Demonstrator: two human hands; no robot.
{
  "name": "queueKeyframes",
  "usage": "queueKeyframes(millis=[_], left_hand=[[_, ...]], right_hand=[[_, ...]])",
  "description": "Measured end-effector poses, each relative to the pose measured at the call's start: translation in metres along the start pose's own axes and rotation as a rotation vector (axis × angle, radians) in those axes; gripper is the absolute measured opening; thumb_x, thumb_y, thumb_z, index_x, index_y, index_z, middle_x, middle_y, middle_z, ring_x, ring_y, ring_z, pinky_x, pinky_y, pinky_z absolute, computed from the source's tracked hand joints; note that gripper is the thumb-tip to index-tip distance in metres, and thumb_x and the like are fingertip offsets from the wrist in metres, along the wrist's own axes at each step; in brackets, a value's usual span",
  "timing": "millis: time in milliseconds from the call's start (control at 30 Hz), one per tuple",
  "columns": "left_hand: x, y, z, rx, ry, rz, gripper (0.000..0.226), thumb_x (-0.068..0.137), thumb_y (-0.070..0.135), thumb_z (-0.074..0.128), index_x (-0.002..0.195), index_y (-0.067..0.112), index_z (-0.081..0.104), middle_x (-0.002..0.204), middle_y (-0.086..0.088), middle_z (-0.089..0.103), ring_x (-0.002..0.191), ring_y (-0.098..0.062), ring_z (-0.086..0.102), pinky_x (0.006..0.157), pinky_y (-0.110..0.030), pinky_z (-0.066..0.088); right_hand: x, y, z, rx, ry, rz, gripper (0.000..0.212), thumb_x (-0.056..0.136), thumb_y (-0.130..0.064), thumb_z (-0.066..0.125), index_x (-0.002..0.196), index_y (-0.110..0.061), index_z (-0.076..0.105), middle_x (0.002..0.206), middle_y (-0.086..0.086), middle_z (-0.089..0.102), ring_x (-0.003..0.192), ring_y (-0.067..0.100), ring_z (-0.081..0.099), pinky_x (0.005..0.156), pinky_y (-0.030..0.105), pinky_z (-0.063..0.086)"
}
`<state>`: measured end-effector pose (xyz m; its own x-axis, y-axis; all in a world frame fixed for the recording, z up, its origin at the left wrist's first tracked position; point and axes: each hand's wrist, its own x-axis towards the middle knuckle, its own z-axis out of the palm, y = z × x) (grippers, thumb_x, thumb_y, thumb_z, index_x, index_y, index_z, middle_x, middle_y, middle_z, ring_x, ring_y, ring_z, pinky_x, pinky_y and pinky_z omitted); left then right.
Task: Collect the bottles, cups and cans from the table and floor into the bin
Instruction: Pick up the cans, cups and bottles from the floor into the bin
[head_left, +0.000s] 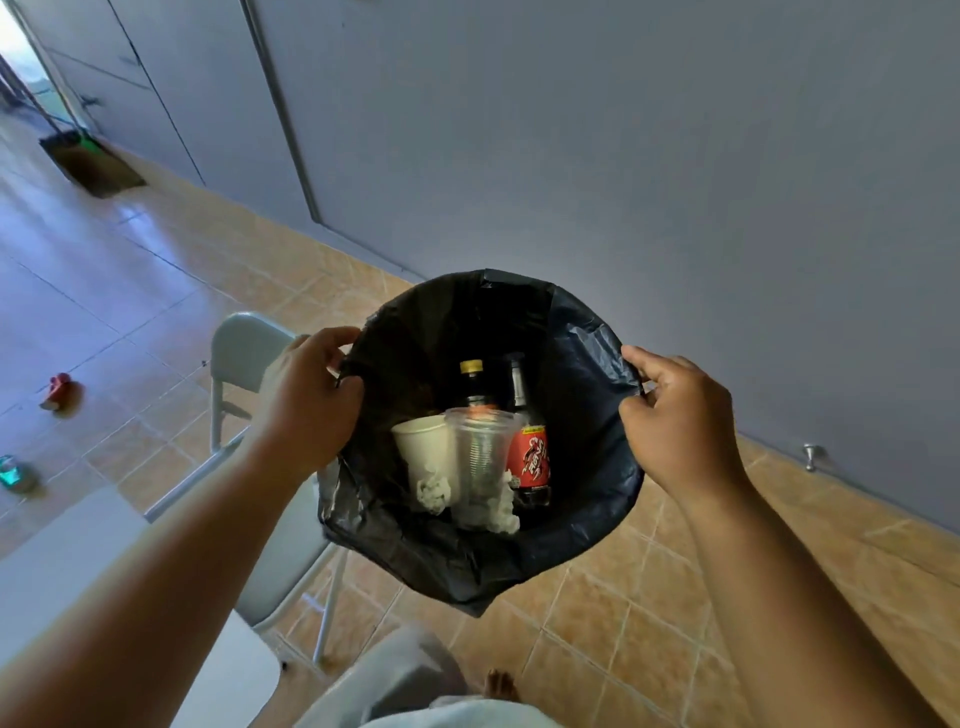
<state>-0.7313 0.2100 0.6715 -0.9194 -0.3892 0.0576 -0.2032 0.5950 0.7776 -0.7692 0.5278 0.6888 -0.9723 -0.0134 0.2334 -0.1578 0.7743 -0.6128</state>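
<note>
I hold a bin lined with a black bag (582, 499) in front of me, above the floor. My left hand (311, 395) grips its left rim and my right hand (675, 421) grips its right rim. Inside stand a white paper cup (423, 452), a clear plastic cup (480, 457), a dark bottle with a gold cap (472, 382) and a dark bottle with a red label (527, 447). Crumpled white paper (434, 493) lies at the bottom. On the floor far left lie a red can (60, 387) and a green can (13, 470).
A grey folding chair (249, 353) stands left of the bin, beside a white table edge (62, 561). A blue-grey wall (675, 156) runs along the right with a door stop (812, 454). A doormat (93, 163) lies by the far doorway. My bare foot (501, 686) shows below.
</note>
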Motion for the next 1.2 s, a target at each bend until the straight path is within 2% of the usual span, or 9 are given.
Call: queueKeyframes(millis=[167, 333, 433, 567, 700, 933, 1033, 1100, 1200], left_hand=[[0.067, 0.005, 0.02, 0.043, 0.056, -0.02, 0.047, 0.081, 0.008, 0.058, 0.118, 0.036, 0.057, 0.102, 0.0, 0.059, 0.084, -0.023, 0.063, 0.081, -0.046, 0.055], [0.164, 0.004, 0.034, 0.059, 0.067, -0.009, 0.047, 0.077, 0.007, 0.057, 0.117, 0.031, 0.06, 0.099, -0.001, 0.059, 0.081, -0.023, 0.06, 0.073, -0.036, 0.049], [0.228, 0.008, 0.035, 0.037, 0.065, -0.034, 0.049, 0.077, 0.004, 0.054, 0.118, 0.03, 0.06, 0.1, 0.0, 0.055, 0.085, -0.025, 0.059, 0.078, -0.042, 0.052], [0.299, 0.014, 0.033, -0.003, 0.135, -0.024, 0.049, 0.074, -0.004, 0.054, 0.114, 0.023, 0.063, 0.096, -0.001, 0.051, 0.079, -0.025, 0.052, 0.079, -0.041, 0.05], [0.358, 0.008, 0.03, -0.014, 0.195, -0.04, 0.049, 0.073, -0.003, 0.054, 0.11, 0.027, 0.063, 0.094, -0.001, 0.052, 0.076, -0.022, 0.049, 0.073, -0.034, 0.044], [0.439, -0.012, 0.034, 0.123, 0.331, -0.162, 0.046, 0.076, 0.008, 0.059, 0.115, 0.032, 0.062, 0.092, 0.007, 0.056, 0.072, -0.006, 0.054, 0.06, -0.016, 0.034], [0.463, -0.012, 0.033, 0.119, 0.406, -0.239, 0.045, 0.078, 0.007, 0.059, 0.117, 0.029, 0.064, 0.092, 0.005, 0.057, 0.073, -0.011, 0.057, 0.063, -0.021, 0.039], [0.476, -0.013, 0.032, 0.117, 0.462, -0.301, 0.045, 0.078, 0.006, 0.059, 0.118, 0.026, 0.064, 0.092, 0.002, 0.058, 0.073, -0.017, 0.059, 0.066, -0.027, 0.041], [0.49, -0.015, 0.029, 0.154, 0.558, -0.364, 0.044, 0.079, 0.006, 0.059, 0.119, 0.024, 0.064, 0.09, -0.001, 0.06, 0.07, -0.015, 0.06, 0.064, -0.026, 0.04]], right_hand=[[0.083, 0.004, 0.027, 0.031, -0.029, -0.024, 0.048, 0.084, 0.002, 0.056, 0.129, -0.012, 0.06, 0.11, 0.008, 0.065, 0.063, -0.003, 0.048, 0.056, -0.005, 0.035], [0.176, -0.001, 0.067, 0.024, -0.057, -0.009, 0.048, 0.083, 0.001, 0.057, 0.128, -0.015, 0.062, 0.107, 0.005, 0.066, 0.064, -0.003, 0.055, 0.054, -0.005, 0.033], [0.232, -0.012, 0.087, 0.025, -0.086, -0.007, 0.049, 0.083, 0.001, 0.058, 0.129, -0.016, 0.061, 0.097, 0.004, 0.065, 0.058, -0.001, 0.054, 0.052, -0.003, 0.034], [0.307, -0.03, 0.112, 0.036, -0.071, -0.039, 0.049, 0.082, 0.0, 0.058, 0.128, -0.017, 0.062, 0.089, 0.0, 0.062, 0.07, -0.009, 0.055, 0.056, -0.003, 0.035], [0.376, -0.046, 0.142, 0.056, -0.089, -0.074, 0.048, 0.083, 0.0, 0.058, 0.128, -0.017, 0.062, 0.089, 0.0, 0.061, 0.066, 0.0, 0.055, 0.057, -0.003, 0.036], [0.502, -0.066, 0.212, 0.093, -0.205, -0.236, 0.048, 0.082, 0.002, 0.058, 0.127, -0.012, 0.063, 0.102, 0.005, 0.066, 0.067, -0.006, 0.055, 0.057, -0.006, 0.033], [0.555, -0.08, 0.242, 0.127, -0.284, -0.321, 0.049, 0.081, 0.003, 0.057, 0.127, -0.012, 0.062, 0.095, 0.004, 0.064, 0.07, -0.008, 0.056, 0.057, -0.005, 0.034], [0.588, -0.091, 0.262, 0.13, -0.342, -0.393, 0.049, 0.081, 0.003, 0.057, 0.128, -0.013, 0.062, 0.091, 0.002, 0.061, 0.065, 0.0, 0.057, 0.057, -0.003, 0.035], [0.628, -0.117, 0.292, 0.143, -0.402, -0.512, 0.049, 0.081, 0.004, 0.057, 0.127, -0.013, 0.063, 0.089, 0.003, 0.061, 0.063, 0.003, 0.055, 0.055, -0.003, 0.036]])
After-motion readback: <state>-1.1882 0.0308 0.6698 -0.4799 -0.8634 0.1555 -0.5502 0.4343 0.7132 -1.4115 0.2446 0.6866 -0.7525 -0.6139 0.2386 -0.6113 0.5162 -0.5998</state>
